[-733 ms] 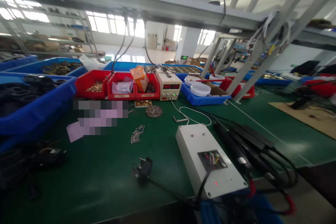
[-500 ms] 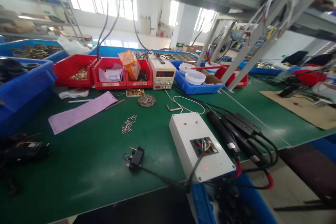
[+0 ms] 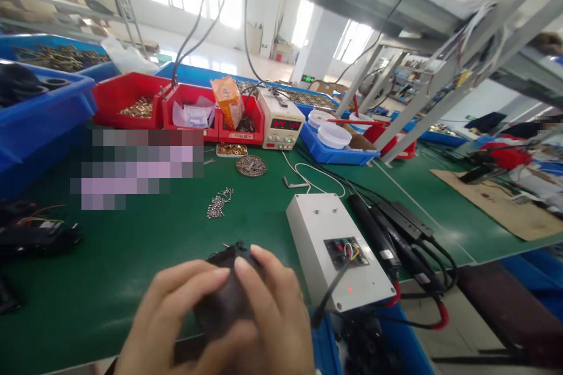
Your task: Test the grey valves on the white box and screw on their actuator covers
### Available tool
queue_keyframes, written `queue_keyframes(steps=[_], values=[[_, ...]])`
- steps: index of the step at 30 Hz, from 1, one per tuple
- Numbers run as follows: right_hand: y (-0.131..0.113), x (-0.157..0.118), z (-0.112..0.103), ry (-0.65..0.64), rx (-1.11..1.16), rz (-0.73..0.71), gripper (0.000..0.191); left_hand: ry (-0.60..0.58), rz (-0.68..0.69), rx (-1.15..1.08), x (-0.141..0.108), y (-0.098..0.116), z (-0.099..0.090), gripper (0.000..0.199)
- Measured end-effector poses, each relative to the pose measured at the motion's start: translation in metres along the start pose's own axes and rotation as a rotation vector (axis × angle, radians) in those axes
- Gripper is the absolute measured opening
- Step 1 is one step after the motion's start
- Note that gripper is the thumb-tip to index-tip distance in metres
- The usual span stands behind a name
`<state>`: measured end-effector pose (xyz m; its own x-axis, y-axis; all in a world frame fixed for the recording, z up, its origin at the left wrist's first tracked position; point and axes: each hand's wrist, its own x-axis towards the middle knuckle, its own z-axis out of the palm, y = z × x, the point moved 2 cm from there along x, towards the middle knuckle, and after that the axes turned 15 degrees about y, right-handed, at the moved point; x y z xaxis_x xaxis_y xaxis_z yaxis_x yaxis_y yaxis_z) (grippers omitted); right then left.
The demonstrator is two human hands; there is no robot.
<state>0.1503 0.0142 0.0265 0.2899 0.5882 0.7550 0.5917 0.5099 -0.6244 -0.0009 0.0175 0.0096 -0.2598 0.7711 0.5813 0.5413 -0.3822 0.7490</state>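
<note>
Both my hands are low in the middle of the view, wrapped around one small black part at the near edge of the green table. My left hand grips it from the left with fingers curled over its top. From the right, my right hand covers it, fingers meeting the left ones. Most of the black part is hidden by my fingers. A white box with coloured wires and a red light lies just right of my hands.
Loose screws and a round metal disc lie mid-table. Red bins, a power supply and blue trays line the back. Black cables run right of the box. Black parts sit at left.
Both hands have come into view from below and closed around the small black part that lay alone on the table. The camera has tilted downward slightly.
</note>
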Motion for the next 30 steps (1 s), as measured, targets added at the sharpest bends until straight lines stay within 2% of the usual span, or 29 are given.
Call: queue_keyframes(steps=[2,4,6,8,10,12,15,17,19,23,25,27,30], values=[[0.013,-0.003,-0.003,0.001,0.058,0.161,0.055,0.001,0.009,-0.082,0.001,0.005,-0.003,0.048],[0.024,-0.001,-0.011,0.060,0.175,0.466,0.052,0.052,-0.062,-0.091,0.007,0.001,-0.008,0.047],[0.030,0.000,-0.018,0.066,0.357,0.806,0.050,0.083,-0.205,0.012,0.013,-0.011,-0.012,0.047],[0.031,0.001,-0.022,0.061,0.571,1.061,0.052,-0.004,-0.354,0.143,0.014,-0.024,-0.009,0.052],[0.029,-0.001,-0.024,0.062,0.734,1.195,0.055,-0.130,-0.427,0.239,0.008,-0.032,0.002,0.060],[0.027,-0.004,-0.023,0.018,0.829,1.226,0.055,-0.180,-0.383,0.316,0.001,-0.034,0.016,0.066],[0.027,-0.011,-0.019,-0.085,0.871,1.182,0.055,-0.136,-0.256,0.377,-0.007,-0.030,0.035,0.063],[0.029,-0.015,-0.017,-0.106,0.856,1.166,0.057,-0.130,-0.230,0.367,-0.007,-0.028,0.042,0.058],[0.031,-0.017,-0.018,-0.114,0.793,1.157,0.056,-0.131,-0.220,0.343,-0.005,-0.029,0.046,0.059],[0.034,-0.023,-0.018,-0.124,0.617,1.111,0.048,-0.104,-0.224,0.297,0.001,-0.032,0.049,0.075],[0.037,-0.027,-0.017,-0.107,0.601,1.117,0.051,-0.083,-0.249,0.294,0.004,-0.033,0.050,0.079],[0.041,-0.031,-0.016,-0.077,0.640,1.147,0.056,-0.066,-0.274,0.294,0.007,-0.035,0.053,0.076],[0.045,-0.029,-0.015,-0.078,0.760,1.156,0.057,-0.064,-0.281,0.258,0.011,-0.037,0.057,0.054]])
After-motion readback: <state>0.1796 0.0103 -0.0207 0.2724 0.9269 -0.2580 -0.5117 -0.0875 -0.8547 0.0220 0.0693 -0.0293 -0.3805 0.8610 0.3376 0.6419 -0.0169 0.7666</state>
